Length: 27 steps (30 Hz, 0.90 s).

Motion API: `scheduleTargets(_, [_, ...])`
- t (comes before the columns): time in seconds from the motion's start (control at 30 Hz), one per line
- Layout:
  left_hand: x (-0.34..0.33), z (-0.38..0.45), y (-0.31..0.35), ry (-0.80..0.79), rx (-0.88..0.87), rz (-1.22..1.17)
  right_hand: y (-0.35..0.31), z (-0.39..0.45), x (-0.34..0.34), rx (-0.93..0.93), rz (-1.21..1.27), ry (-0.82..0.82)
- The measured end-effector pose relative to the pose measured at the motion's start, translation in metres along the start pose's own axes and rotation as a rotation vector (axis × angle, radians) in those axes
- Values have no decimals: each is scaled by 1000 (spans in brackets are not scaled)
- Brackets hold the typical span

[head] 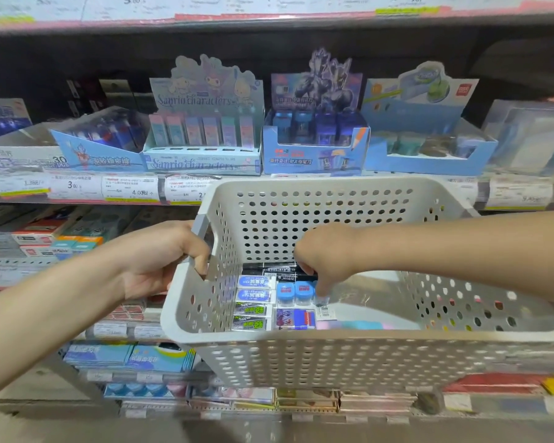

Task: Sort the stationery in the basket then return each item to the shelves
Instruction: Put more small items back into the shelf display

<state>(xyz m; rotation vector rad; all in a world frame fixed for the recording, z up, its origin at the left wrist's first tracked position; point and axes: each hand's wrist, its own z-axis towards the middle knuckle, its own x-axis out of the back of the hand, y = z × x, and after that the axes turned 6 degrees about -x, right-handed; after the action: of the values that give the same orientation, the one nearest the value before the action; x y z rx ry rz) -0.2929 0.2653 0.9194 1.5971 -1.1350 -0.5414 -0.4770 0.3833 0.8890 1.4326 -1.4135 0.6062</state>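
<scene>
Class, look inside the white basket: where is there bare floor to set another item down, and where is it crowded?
Bare floor lies in the basket's right half, between the blue-capped items and the right wall. The left part is crowded: erasers in rows, black boxes behind, right hand reaching in.

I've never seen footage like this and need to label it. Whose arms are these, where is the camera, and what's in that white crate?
There is no machine here: a person wears a camera on the head, looking down at their own arms in front of shop shelves. The left hand grips the side handle of a perforated white basket. The right hand reaches inside, fingers on a small blue-capped item; whether it is gripped is unclear. On the basket floor lie boxed erasers in a column, two more blue-capped items and black packs.
</scene>
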Motion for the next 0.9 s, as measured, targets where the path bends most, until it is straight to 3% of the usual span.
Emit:
scheduleTargets(0.4, [1,-2,-5,16,8,-18,-10,5,-8,-26,-37,-23])
scheduleTargets(0.53, [7,-3,-7,1,24,-42,11,-19,35,-13,148,-12])
scheduleTargets(0.6, [9,-5,-8,2,17,-40,31,-36,67,0,343,91])
scheduleTargets(0.77, [7,-8,-7,5,13,-41,81,-43,110,-107,782,641])
scheduleTargets(0.83, [7,-8,-6,11,15,-32,93,-25,113,-223,678,778])
scheduleTargets(0.9, [8,-8,-6,14,17,-19,100,-7,112,-269,549,773])
